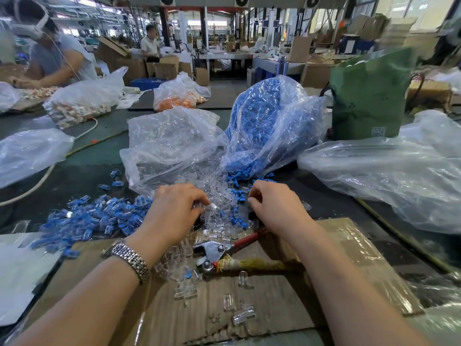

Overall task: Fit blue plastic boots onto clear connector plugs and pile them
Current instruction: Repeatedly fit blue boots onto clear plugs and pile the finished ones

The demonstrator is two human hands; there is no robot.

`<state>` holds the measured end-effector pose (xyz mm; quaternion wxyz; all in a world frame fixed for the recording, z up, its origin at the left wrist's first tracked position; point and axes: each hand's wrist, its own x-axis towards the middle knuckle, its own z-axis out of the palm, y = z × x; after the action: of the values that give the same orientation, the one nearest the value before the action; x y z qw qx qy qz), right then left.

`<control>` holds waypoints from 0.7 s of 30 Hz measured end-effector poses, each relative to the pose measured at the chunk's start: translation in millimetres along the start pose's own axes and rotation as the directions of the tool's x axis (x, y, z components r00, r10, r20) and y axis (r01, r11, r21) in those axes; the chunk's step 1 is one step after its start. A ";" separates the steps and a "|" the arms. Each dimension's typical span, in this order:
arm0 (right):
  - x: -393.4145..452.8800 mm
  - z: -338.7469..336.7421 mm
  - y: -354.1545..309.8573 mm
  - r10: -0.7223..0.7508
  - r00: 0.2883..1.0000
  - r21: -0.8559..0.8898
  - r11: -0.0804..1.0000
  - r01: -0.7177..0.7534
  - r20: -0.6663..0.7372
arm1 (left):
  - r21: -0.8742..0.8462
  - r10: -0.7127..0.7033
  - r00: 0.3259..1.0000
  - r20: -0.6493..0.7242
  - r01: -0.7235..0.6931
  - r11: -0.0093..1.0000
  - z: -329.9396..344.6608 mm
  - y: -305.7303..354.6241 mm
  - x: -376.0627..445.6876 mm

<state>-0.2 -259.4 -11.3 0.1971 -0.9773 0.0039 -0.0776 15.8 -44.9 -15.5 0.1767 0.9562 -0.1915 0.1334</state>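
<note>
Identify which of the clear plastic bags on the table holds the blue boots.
The tall bag of blue boots, right of centre beside the green sack. The bag of clear plugs to its left holds colourless parts; those further left hold orange ones.

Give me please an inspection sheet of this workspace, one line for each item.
Surface: dark table, flattened cardboard in front.
Job's things: clear plugs and blue boots spilling from two bags; finished pile at left.
Clutter: red-handled pliers; green bag; other plastic bags.
Hands: left hand grips clear plugs; right hand curled, contents hidden.
Cables: white cord at left.
Surroundings: factory hall, two other people, cartons.
</note>
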 end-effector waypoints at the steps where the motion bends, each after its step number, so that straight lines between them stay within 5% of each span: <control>1: -0.6 -0.9 -0.3 -0.002 1.000 0.019 1.000 0.002 -0.008 | 0.001 0.015 1.000 -0.010 -0.015 1.000 0.2 1.2 -0.5; 11: -7.5 -19.7 -10.4 -0.030 0.999 0.333 0.942 0.041 -0.040 | -0.146 0.002 1.000 0.025 0.001 0.989 -11.5 5.2 4.1; 14: -5.6 -30.0 -19.4 -0.054 0.998 0.402 0.914 0.059 -0.023 | -0.402 -0.074 0.995 0.069 0.096 0.911 -17.9 8.3 5.2; 17: -1.0 -40.1 -30.1 -0.122 0.992 0.468 0.878 0.103 0.009 | -0.798 -0.189 0.938 0.290 0.346 0.494 -27.9 13.3 4.2; 19: 3.0 -44.7 -36.7 -0.145 0.989 0.516 0.850 0.108 0.033 | -0.889 -0.193 0.891 0.412 0.439 0.132 -29.6 12.5 3.4; 21: 6.2 -46.6 -41.4 -0.148 0.988 0.550 0.829 0.104 0.035 | -0.886 -0.178 0.870 0.460 0.464 -0.025 -27.9 9.7 1.0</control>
<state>-2.2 -239.4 48.0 0.4620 -0.8808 -0.0903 -0.0509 7.4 -42.7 12.8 0.7803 0.5989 -0.0187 -0.1793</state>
